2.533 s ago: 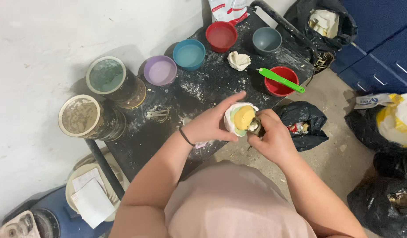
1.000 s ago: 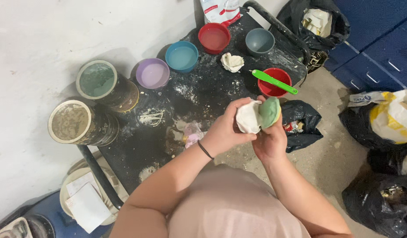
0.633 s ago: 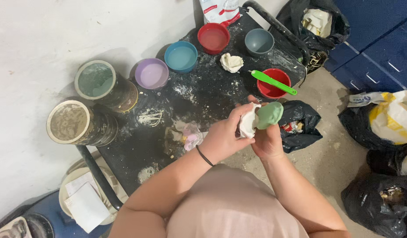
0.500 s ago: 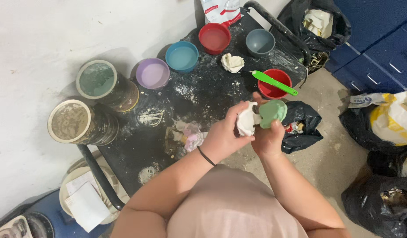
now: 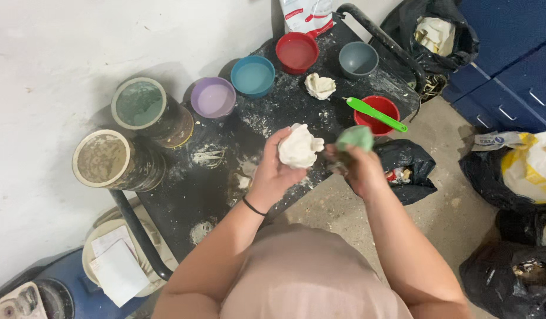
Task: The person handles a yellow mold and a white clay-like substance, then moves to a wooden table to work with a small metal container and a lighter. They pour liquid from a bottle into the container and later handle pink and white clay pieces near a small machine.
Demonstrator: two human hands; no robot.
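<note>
Over the black, powder-smeared desk (image 5: pixel 267 121) the left hand (image 5: pixel 278 171) was cupped around a lumpy white plaster-like piece (image 5: pixel 299 146), fingers curled under it, holding it just above the desk's near edge. The right hand (image 5: pixel 357 168) was clamped on a smooth pale-green rubbery mould (image 5: pixel 355 137), held just beside the white piece but apart from it, with a narrow gap between the two. Along the desk's far side stood a row of small round bowls: a purple bowl (image 5: pixel 213 97) with pale liquid, a blue bowl (image 5: pixel 253 75) with bluish liquid, a red bowl (image 5: pixel 296 52) with reddish liquid and a grey bowl (image 5: pixel 358 59) whose contents could not be made out. A second crumpled white lump (image 5: pixel 319 85) lay on the desk between them and another red bowl (image 5: pixel 376 112), across whose rim rested a bright green spatula (image 5: pixel 376 114). At the desk's left end stood two large, grimy tins, one (image 5: pixel 144 104) crusted greenish inside, the other (image 5: pixel 104 158) brownish. A black rubbish bag (image 5: pixel 408 160) sagged open on the concrete floor just beyond the right hand, with more dark bags (image 5: pixel 509 277) well apart to the right. Blue metal drawers (image 5: pixel 509 65) lined the far right corner.
</note>
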